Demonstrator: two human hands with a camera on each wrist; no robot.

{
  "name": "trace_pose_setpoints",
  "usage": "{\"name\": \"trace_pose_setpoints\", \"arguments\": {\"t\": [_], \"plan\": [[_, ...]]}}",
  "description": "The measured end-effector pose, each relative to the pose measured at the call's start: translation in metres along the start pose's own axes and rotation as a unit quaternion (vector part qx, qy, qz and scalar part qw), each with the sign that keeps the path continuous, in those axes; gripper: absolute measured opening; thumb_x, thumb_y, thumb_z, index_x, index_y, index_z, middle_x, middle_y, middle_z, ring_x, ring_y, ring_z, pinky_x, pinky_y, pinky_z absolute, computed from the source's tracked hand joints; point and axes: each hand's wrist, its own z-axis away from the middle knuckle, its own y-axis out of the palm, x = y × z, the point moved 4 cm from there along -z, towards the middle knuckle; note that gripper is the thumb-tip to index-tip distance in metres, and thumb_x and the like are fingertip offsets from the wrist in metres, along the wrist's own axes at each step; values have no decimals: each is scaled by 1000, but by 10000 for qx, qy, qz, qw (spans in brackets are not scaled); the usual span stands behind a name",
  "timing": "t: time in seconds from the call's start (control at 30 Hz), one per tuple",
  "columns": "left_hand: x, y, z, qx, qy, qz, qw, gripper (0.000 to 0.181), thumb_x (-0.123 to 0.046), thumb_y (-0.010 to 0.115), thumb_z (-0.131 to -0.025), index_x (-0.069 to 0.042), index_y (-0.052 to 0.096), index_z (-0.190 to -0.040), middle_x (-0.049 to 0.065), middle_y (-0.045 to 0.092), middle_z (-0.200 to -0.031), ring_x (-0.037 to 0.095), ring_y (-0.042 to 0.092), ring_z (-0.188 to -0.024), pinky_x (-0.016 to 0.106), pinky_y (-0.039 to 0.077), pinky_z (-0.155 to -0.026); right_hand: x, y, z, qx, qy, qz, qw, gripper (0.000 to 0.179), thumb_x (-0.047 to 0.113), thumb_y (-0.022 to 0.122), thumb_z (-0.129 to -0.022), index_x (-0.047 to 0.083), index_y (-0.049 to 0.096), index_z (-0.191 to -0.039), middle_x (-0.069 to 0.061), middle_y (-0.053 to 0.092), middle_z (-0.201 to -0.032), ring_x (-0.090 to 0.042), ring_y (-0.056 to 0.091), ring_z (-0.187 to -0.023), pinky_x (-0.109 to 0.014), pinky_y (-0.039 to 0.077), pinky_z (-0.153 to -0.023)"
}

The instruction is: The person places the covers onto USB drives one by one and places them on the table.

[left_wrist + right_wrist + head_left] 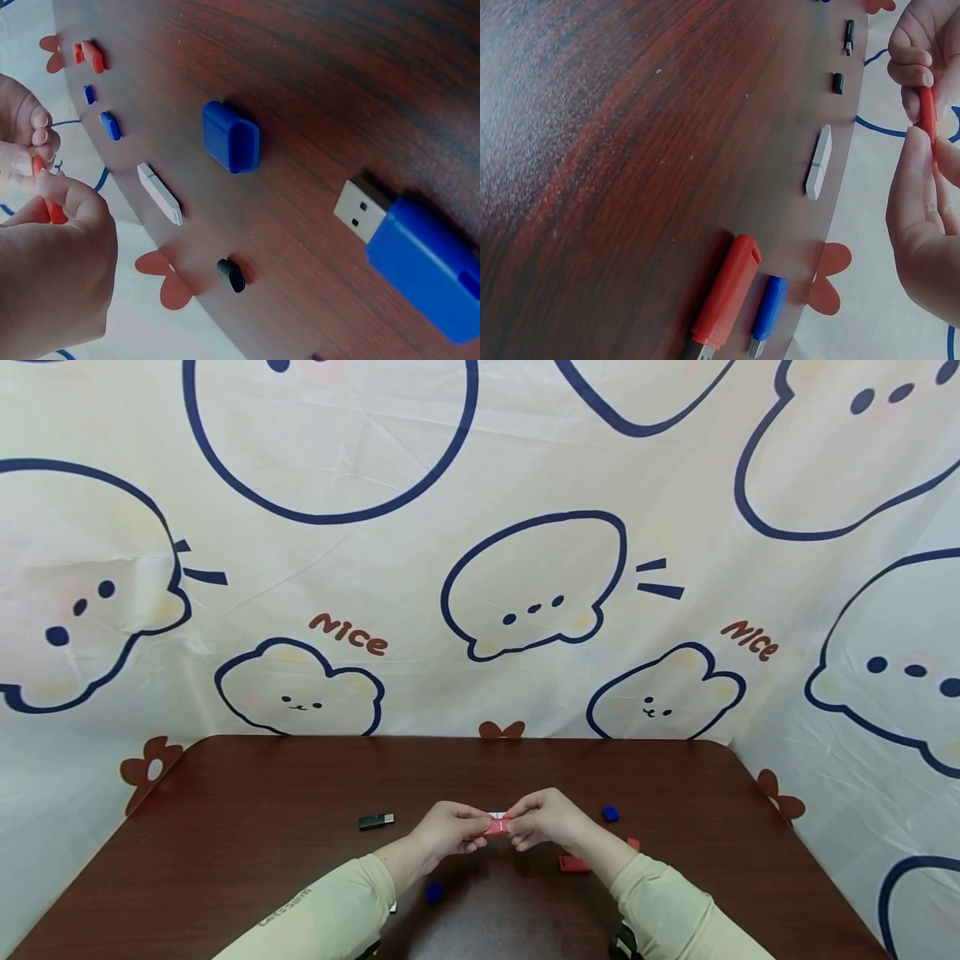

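Red piece [495, 829] above brown table [285, 793], cartoon-print cloth [412, 568] behind

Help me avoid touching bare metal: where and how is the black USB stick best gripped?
Likely best pinched from above, across the long edges of the black body. The USB stick lies flat in the head view, its bare metal plug at the right end, so the elongated body offers a clear hold.

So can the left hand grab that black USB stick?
Probably not yet: the left hand pinches the red piece, though only table seems between that hand and the black USB stick.
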Motion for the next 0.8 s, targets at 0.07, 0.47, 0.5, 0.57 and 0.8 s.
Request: {"name": "trace_pose_setpoints", "arguments": {"t": [0.07, 0.47, 0.5, 0.57, 0.8], "plan": [[0, 0, 0, 11, 14, 12, 10000, 28, -7, 60, -90, 14, 61, -108, 1, 59, -69, 2, 54, -56, 13, 46, -54, 0, 0, 0, 6, -7, 2, 10000, 20, 3, 65, -84, -10, 64, -99, -8, 65, -70, -10, 62, -57, -32, 57, -65], [-1, -1, 1, 46, 36, 1, 10000, 27, -6, 59, -90, 14, 61, -108, -2, 58, -65, 1, 54, -55, 13, 45, -54, 2, 1, 1, 27, 20, 33, 10000, 21, 4, 65, -84, -10, 65, -100, -6, 65, -69, -10, 62, -58, -34, 57, -67], [-1, -1, 1, 46, 32, 10, 10000, 27, -6, 59, -90, 14, 61, -108, -2, 58, -65, 1, 54, -55, 12, 45, -53, 2, 1, 1, 30, 20, 29, 10000, 21, 4, 65, -84, -10, 65, -100, -6, 65, -70, -10, 62, -58, -34, 57, -67], [-1, -1, 1, 46, 19, 30, 10000, 27, -6, 59, -90, 14, 61, -108, -2, 58, -65, 1, 54, -55, 12, 45, -53, 3, 1, 1, 37, 12, 22, 10000, 21, 4, 65, -84, -10, 65, -100, -7, 65, -70, -10, 62, -58, -34, 57, -67], [-1, -1, 2, 11, -19, 26, 10000, 26, -6, 59, -90, 14, 61, -108, -1, 58, -65, 1, 54, -55, 12, 45, -53, 4, 1, 1, 56, 21, 5, 10000, 21, 3, 65, -84, -10, 65, -100, -6, 65, -69, -10, 62, -58, -33, 57, -67]]}}
